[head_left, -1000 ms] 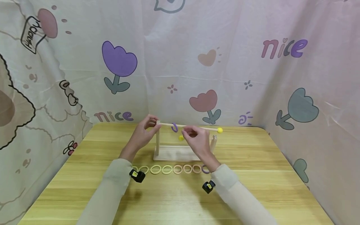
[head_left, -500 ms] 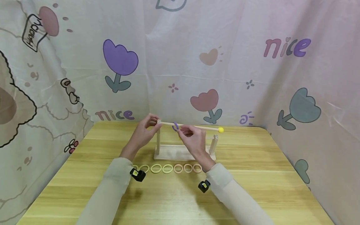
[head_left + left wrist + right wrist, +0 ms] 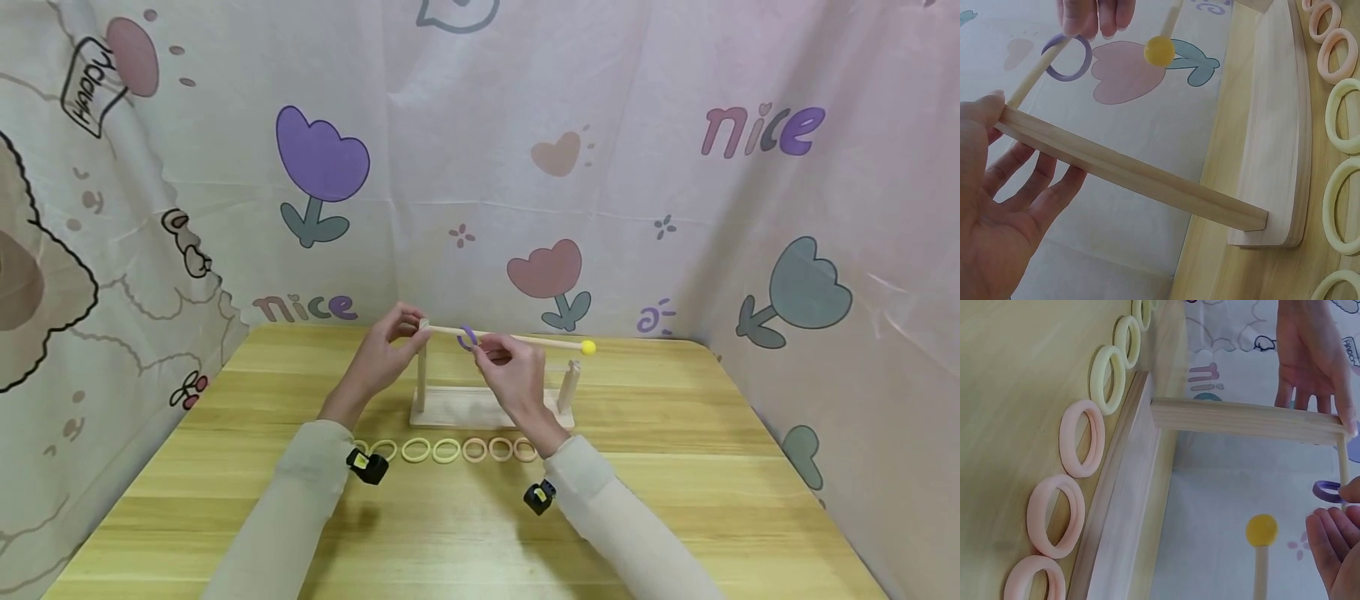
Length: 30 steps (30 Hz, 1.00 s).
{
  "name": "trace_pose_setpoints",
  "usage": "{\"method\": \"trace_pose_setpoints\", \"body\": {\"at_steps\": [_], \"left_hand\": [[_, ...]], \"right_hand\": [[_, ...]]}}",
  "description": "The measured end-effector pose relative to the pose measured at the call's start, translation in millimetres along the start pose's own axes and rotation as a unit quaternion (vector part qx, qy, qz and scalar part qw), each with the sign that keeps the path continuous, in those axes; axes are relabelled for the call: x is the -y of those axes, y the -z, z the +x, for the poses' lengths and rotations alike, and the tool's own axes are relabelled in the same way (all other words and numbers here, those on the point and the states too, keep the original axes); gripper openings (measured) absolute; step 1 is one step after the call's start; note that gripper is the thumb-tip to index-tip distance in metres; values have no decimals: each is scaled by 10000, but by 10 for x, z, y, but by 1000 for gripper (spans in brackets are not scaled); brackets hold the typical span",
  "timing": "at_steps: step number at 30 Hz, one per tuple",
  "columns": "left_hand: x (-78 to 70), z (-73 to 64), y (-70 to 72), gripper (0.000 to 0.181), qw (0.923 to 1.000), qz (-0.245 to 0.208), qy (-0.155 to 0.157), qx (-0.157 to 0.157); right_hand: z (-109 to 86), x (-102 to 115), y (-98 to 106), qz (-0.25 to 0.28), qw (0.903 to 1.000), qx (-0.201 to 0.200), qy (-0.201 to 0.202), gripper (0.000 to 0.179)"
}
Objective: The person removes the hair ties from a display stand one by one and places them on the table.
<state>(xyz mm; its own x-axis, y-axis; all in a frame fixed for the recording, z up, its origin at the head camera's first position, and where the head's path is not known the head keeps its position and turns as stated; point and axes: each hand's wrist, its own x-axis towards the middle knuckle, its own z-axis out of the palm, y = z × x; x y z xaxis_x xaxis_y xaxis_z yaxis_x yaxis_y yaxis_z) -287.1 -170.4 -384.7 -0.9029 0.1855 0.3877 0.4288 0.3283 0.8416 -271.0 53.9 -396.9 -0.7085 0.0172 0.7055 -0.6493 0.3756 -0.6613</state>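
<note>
My left hand (image 3: pixel 381 354) holds the top of the left post (image 3: pixel 1135 169) of a wooden stand, thumb on one side and fingertips on the other. From that post top a thin wooden rod (image 3: pixel 525 339) runs to the right and ends in a yellow ball (image 3: pixel 588 347). A purple ring (image 3: pixel 1089 56) hangs around this rod, a little way from the post. The thumb and forefinger of my right hand (image 3: pixel 513 371) pinch the ring's edge at the rod. Below, a second yellow ball (image 3: pixel 1262 530) tips another rod.
The stand's flat base (image 3: pixel 465 408) rests on the wooden table (image 3: pixel 225 500), its right post (image 3: pixel 570 387) shorter. In front lies a row of yellow-green rings (image 3: pixel 416 461) and pink rings (image 3: pixel 474 462). A printed cloth (image 3: pixel 450 125) hangs behind.
My right hand has moved left along the rod and now meets the purple ring. Its wrist now covers the purple ring at the row's right end. My left hand stays put.
</note>
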Motion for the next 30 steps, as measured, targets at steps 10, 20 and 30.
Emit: {"method": "trace_pose_setpoints", "body": {"at_steps": [10, 20, 30], "left_hand": [[-24, -13, -4, 27, 10000, 1, 56, -7], [-28, -25, 3, 26, 10000, 31, 70, -35], [-24, -26, 1, 27, 10000, 25, 62, -39]], "right_hand": [[-17, -13, -55, -16, 9998, -178, -32, 6], [-46, -47, 59, 123, 9994, -319, 2, 6], [-71, -124, 219, 87, 9972, -729, -134, 7]]}}
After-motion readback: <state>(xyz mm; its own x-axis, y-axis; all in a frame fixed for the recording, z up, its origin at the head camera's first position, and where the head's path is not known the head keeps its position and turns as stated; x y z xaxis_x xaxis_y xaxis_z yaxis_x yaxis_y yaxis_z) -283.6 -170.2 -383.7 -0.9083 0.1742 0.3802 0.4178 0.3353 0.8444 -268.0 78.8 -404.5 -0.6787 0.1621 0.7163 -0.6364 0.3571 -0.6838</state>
